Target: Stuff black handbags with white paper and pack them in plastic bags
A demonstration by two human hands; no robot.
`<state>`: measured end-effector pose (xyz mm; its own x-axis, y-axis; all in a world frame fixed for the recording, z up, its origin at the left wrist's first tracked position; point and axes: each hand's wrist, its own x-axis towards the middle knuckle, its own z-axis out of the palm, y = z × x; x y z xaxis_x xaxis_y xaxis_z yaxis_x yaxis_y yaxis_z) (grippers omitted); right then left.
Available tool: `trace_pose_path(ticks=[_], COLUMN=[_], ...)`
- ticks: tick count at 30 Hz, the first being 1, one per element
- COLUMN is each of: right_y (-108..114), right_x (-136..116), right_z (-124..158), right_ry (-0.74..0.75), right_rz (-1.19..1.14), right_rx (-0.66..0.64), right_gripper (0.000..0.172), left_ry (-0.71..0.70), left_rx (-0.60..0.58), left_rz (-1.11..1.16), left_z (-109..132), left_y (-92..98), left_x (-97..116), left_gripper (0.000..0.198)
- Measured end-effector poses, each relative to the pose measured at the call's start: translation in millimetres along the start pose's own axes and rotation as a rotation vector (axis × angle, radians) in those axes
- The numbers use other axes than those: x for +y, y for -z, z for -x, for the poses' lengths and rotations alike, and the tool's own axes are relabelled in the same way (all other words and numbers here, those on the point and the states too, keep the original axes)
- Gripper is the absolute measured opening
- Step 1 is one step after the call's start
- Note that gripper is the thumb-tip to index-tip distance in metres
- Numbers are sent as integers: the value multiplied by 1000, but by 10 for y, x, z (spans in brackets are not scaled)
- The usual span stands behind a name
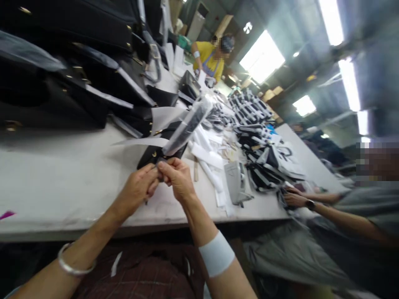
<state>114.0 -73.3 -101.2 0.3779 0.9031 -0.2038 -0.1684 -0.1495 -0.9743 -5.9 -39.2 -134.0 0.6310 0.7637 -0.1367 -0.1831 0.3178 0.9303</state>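
My left hand (137, 189) and my right hand (177, 176) meet above the near edge of a white table (62, 174). Both pinch the lower end of a long black strap in a clear plastic sleeve (190, 124), which slants up and away to the right. Under it lies a small black bag piece with gold fittings (154, 154). A silver bangle is on my left wrist and a white band on my right forearm.
Black handbags (77, 74) are stacked at the back left. Heaps of black straps with white wrapping (258, 137) and white paper rolls (208, 160) cover the table's right. A seated person's hands (296, 198) work at the right; another person in yellow (210, 58) stands far back.
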Motion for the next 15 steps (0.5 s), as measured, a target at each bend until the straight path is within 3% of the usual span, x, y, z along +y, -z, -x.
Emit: trace_pose_path(ticks=[4, 7, 12, 15], right_y=[135, 142, 130, 90], right_x=[28, 33, 4, -37], right_z=[-85, -85, 15, 108], right_ry=[-6, 5, 29, 44], right_rz=[-16, -46, 34, 95], right_rx=[-92, -84, -1, 67], right_gripper=[43, 45, 49, 52], left_ry=[210, 264, 242, 182], left_rx=[-38, -35, 49, 32], left_rz=[257, 342, 209, 51], left_z=[-39, -3, 29, 30], left_y=[5, -15, -41, -10], left_x=[73, 165, 193, 143], left_gripper=[28, 24, 24, 27])
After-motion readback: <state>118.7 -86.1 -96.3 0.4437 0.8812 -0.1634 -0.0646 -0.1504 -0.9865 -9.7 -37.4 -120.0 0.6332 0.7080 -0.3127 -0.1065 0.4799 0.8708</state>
